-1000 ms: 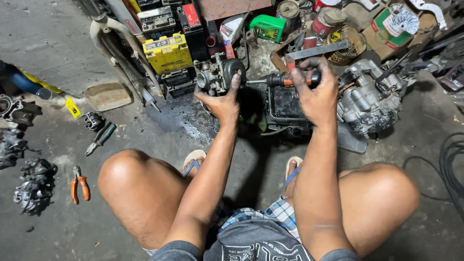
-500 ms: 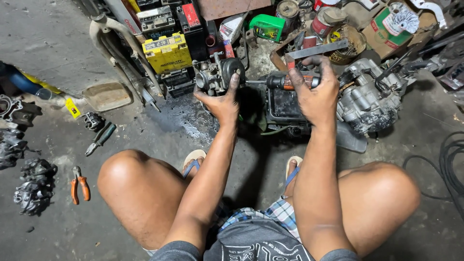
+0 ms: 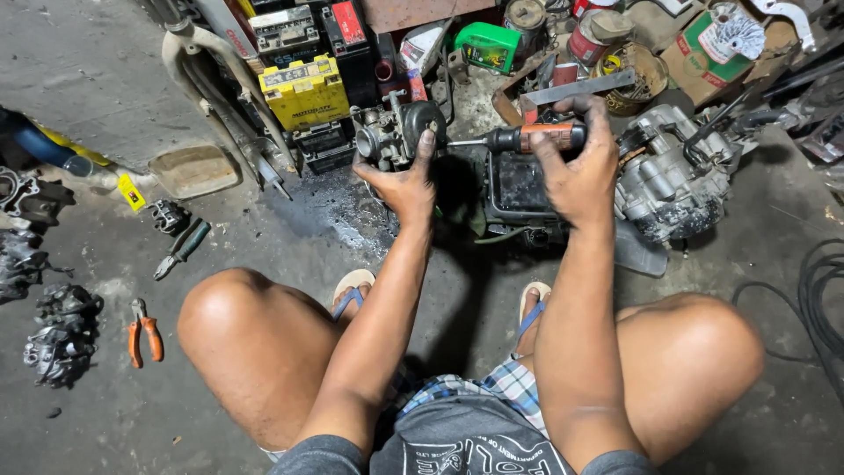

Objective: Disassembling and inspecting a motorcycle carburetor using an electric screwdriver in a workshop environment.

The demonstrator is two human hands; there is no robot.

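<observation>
Both hands grip: left hand (image 3: pixel 406 183) carburetor (image 3: pixel 396 132), right hand (image 3: pixel 573 167) screwdriver (image 3: pixel 519 138).

The screwdriver (image 3: pixel 519 138) tip is hidden behind the carburetor (image 3: pixel 396 132); its handle mostly under fingers (image 3: pixel 563 132).

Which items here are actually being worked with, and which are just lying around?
In use: left hand holding the carburetor; right hand gripping the orange-handled screwdriver against it.

Lying about: orange pliers, yellow battery, green container, engine block, cardboard box.
</observation>
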